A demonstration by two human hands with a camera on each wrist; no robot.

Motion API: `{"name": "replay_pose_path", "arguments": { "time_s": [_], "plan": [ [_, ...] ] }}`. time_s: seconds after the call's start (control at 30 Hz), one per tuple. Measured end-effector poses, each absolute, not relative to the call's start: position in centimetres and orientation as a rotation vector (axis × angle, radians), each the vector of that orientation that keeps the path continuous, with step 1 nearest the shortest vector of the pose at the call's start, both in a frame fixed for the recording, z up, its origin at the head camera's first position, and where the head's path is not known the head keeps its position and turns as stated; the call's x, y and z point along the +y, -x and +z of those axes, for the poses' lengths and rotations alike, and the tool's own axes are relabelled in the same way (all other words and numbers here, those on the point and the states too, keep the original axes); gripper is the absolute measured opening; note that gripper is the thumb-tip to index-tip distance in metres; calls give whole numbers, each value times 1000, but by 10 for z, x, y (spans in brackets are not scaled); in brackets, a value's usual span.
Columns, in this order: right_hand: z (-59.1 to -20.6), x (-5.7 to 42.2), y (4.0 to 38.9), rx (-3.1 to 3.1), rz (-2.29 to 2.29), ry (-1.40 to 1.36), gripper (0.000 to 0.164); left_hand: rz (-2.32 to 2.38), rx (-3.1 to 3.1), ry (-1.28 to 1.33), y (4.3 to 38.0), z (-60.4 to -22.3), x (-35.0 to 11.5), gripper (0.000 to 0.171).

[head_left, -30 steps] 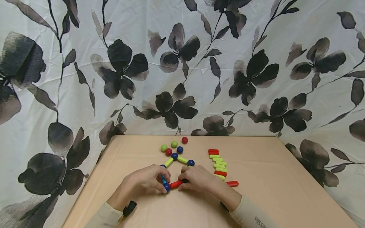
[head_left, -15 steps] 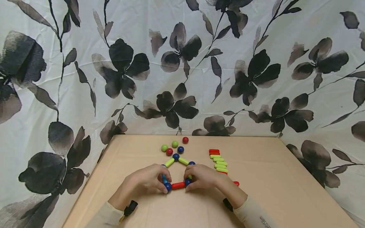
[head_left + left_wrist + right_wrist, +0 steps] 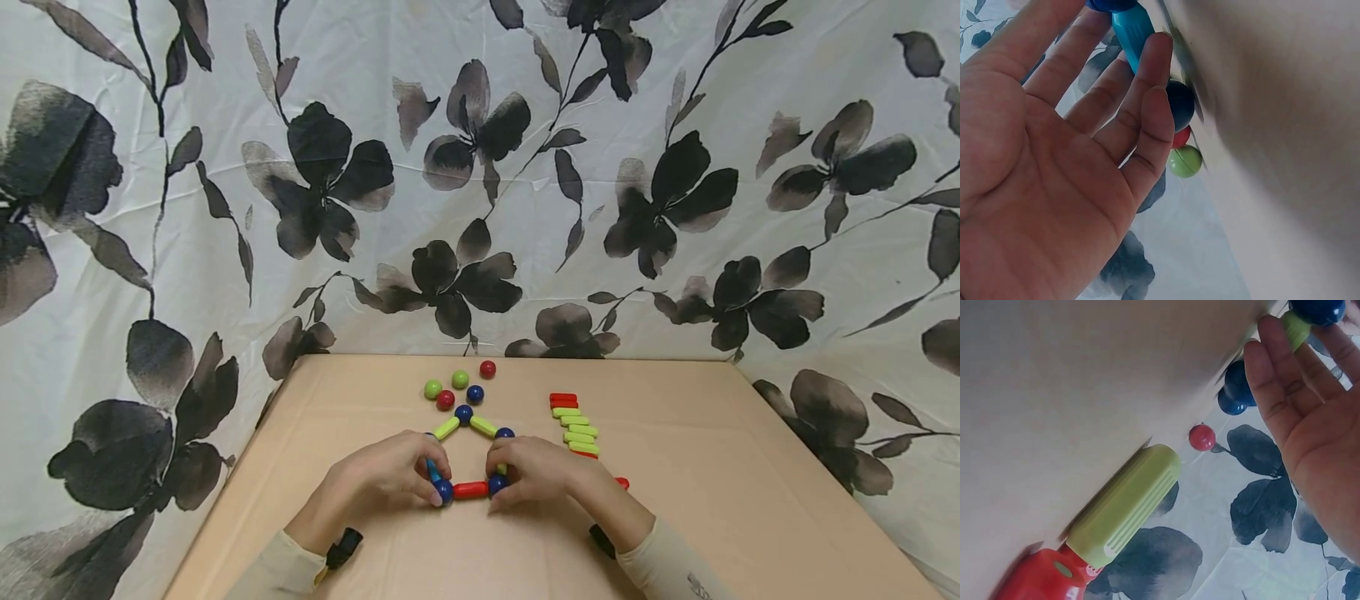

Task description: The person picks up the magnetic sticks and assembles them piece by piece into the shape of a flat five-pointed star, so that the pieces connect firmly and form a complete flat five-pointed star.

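Rods and blue balls form a five-sided ring on the table. At its far corner sits a blue ball (image 3: 463, 414) between two yellow-green rods (image 3: 483, 426). My left hand (image 3: 386, 471) pinches the near-left blue ball (image 3: 444, 492), its fingers along the blue rod (image 3: 1132, 34). My right hand (image 3: 536, 471) pinches the near-right blue ball (image 3: 497, 483), and its fingers partly cover a yellow-green rod (image 3: 1296, 330). A red rod (image 3: 471, 490) spans the gap between the hands, touching both near balls. The left corner ball is mostly hidden behind my left fingers.
Loose balls lie beyond the ring: green (image 3: 432, 389), red (image 3: 446, 400), blue (image 3: 475, 394) and others. To the right runs a column of red and yellow-green rods (image 3: 570, 421), partly behind my right arm. A floral cloth (image 3: 480, 183) hangs behind the table (image 3: 675, 417).
My right hand has shifted slightly right, from the red rod's end to the near-right ball, which now shows. The red rod lies more level. My left hand has stayed nearly still.
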State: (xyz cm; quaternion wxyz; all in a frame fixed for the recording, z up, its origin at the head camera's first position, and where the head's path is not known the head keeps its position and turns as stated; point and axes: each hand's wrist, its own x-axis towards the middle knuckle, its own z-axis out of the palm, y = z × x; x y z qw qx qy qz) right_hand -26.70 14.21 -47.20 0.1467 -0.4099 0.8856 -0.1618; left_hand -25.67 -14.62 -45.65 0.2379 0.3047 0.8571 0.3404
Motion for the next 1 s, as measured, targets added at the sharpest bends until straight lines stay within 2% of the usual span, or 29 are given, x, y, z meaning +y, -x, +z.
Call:
{"name": "replay_pose_path", "arguments": {
  "time_s": [0.47, 1.0],
  "plan": [
    [-470, 135, 264, 2583, -457, 1174, 34, 902, 2393, -907, 257, -455, -147, 20],
    [-472, 129, 271, 2649, -441, 1138, 35, 872, 2434, -826, 262, -458, -150, 17]
  ]
}}
